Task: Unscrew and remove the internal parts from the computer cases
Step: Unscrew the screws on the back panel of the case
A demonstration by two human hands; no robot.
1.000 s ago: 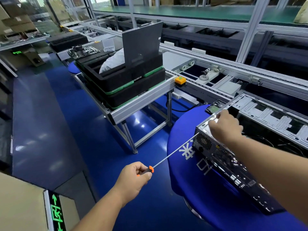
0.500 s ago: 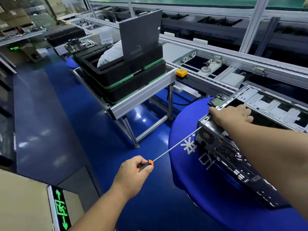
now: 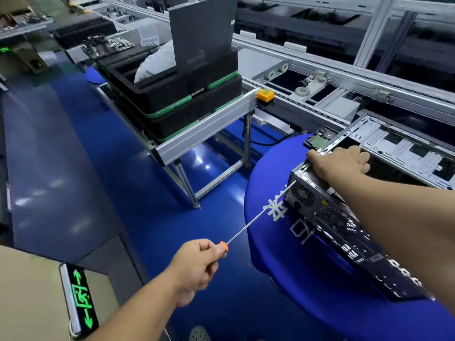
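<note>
Standing beside the bench, I am watching a person working on an open computer case point(image 3: 344, 225) that is lying on a round table with a blue cover point(image 3: 283, 254). The case is resting with its open side up, and its long axis is running from the far left corner toward the near right, so the rear panel with the fan grilles and ports is facing the person's left side.

The left hand point(image 3: 197, 267) is gripping a long screwdriver point(image 3: 258, 217) with all fingers curled round the handle; only the orange collar of the handle is showing past the fist. The thin shaft is pointing up and to the right, away from the person, and its tip is meeting the rear panel near the upper corner, just beside the round fan grille.

The right hand point(image 3: 342, 163) is lying on the top edge of the case at that same far corner, with the fingers mostly straight and reaching over the rim into the inside, and the thumb stretching along the edge.

Behind the table, stacked black trays point(image 3: 177, 99) are sitting on an aluminium stand point(image 3: 204, 134), and a grey panel point(image 3: 202, 33) is standing upright in the top tray. A yellow button box point(image 3: 266, 96) is fixed at the stand's corner, and a conveyor line point(image 3: 320, 65) is running behind
</note>
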